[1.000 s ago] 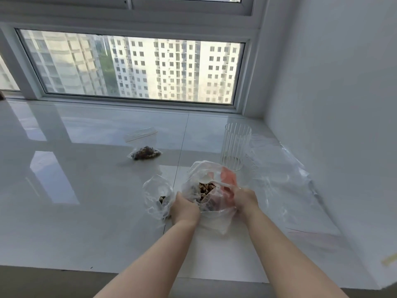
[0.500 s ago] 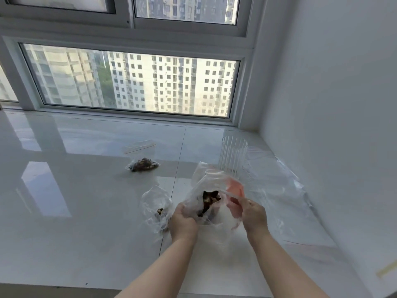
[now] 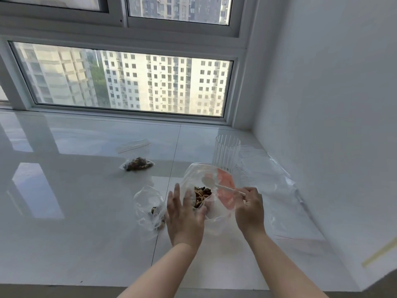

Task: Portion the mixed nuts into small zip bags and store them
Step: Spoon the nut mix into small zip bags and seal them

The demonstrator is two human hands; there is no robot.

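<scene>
Left hand (image 3: 184,218) fingers spread against nut bag (image 3: 206,190), right hand (image 3: 250,208) fingers pinching white spoon (image 3: 217,184) inside it

Glossy white sill (image 3: 75,211): nut bags (image 3: 137,164), ribbed cup (image 3: 226,154)

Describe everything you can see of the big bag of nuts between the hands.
The big bag of nuts is clear, crinkled thin plastic with an orange-red patch on its right side. It stands slumped on the white sill, mouth open upward, showing brown mixed nuts inside. The left hand rests against its left side with fingers straight. The right hand pinches a white spoon whose bowl is over the opening. A smaller clear bag sits beside its left.
</scene>
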